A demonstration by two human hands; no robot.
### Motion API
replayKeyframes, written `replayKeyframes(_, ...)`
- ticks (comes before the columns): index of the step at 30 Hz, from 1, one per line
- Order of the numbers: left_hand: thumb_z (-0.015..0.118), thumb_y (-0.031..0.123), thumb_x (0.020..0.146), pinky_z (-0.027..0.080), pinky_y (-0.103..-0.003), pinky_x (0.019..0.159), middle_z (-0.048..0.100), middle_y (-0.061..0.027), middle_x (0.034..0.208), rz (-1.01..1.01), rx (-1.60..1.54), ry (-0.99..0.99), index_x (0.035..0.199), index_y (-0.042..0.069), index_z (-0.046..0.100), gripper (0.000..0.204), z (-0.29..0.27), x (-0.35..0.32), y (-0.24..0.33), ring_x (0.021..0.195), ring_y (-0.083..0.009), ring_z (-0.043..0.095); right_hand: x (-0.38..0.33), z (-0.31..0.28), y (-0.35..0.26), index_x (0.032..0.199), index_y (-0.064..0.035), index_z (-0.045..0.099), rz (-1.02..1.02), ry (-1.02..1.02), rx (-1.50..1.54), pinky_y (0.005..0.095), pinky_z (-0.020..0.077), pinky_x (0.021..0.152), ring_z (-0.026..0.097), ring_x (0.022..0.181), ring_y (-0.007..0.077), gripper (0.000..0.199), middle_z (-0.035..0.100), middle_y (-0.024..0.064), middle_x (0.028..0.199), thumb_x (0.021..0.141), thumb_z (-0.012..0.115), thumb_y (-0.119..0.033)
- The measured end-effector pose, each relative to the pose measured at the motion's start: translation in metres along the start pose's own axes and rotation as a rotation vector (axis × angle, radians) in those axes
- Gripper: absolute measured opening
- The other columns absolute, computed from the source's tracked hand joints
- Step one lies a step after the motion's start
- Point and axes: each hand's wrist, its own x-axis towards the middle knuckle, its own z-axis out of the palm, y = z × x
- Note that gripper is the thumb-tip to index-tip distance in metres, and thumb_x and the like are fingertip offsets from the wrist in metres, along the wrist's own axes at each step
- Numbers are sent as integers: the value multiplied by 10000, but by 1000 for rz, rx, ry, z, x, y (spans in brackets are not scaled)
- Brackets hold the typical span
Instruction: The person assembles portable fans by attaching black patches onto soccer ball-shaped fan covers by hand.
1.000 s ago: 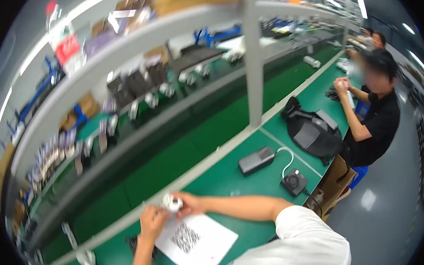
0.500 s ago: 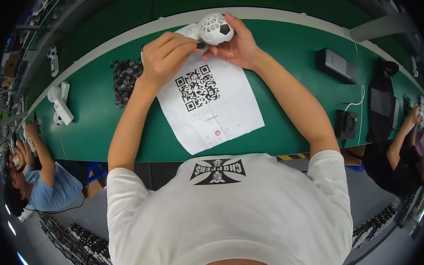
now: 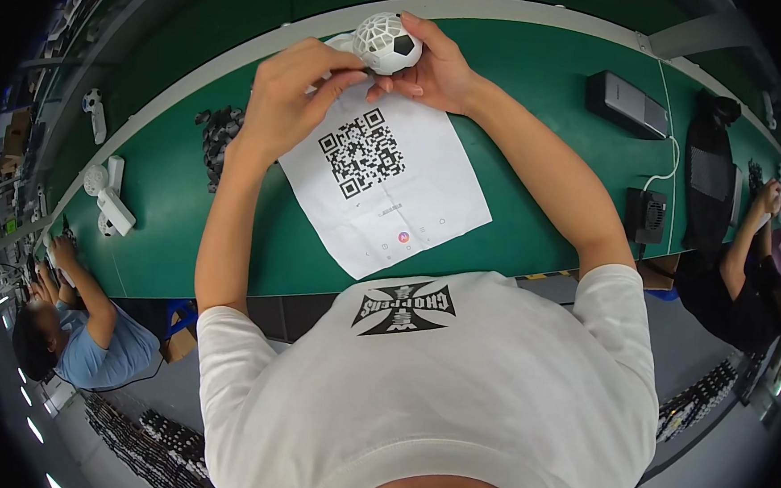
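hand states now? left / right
Left hand: fingers pinched on the ball-shaped fan head.
Right hand: closed around the fan head, holding it above the paper sheet.

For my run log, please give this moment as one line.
left hand: pinching ball-shaped fan | right hand: cupping ball-shaped fan | below: printed code sheet | surface: green bench

Green bench (image 3: 230, 234) carries white paper sheet (image 3: 411, 200), black parts (image 3: 218, 135)
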Motion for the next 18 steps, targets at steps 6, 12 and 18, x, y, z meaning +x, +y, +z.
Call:
replayKeyframes(6, 743, -34, 736, 526, -331, 641, 684, -48, 853, 124, 83, 9, 956, 72, 749, 244, 2, -2, -2, 780, -219, 616, 7, 3, 4, 1091, -10, 589, 11, 67, 7, 458, 549, 881, 515, 565, 144, 528, 650, 102, 849, 1006, 413, -500)
replayKeyframes(12, 761, -24, 697, 516, -303, 560, 658, -20, 823, 290, 293, -79, 985, 79, 729, 308, -10, 17, 7, 782, -193, 605, 4, 3, 0, 1045, -30, 598, 9, 98, 22, 419, 567, 853, 575, 596, 140, 464, 649, 83, 834, 996, 467, -473)
replayKeyframes(18, 777, 57, 718, 497, -313, 509, 636, -10, 756, 369, 433, -105, 916, 70, 697, 214, -9, 18, 7, 759, -178, 599, 7, 3, 4, 1027, -29, 595, 15, 46, 8, 411, 570, 865, 554, 556, 123, 445, 641, 76, 795, 998, 474, -456)
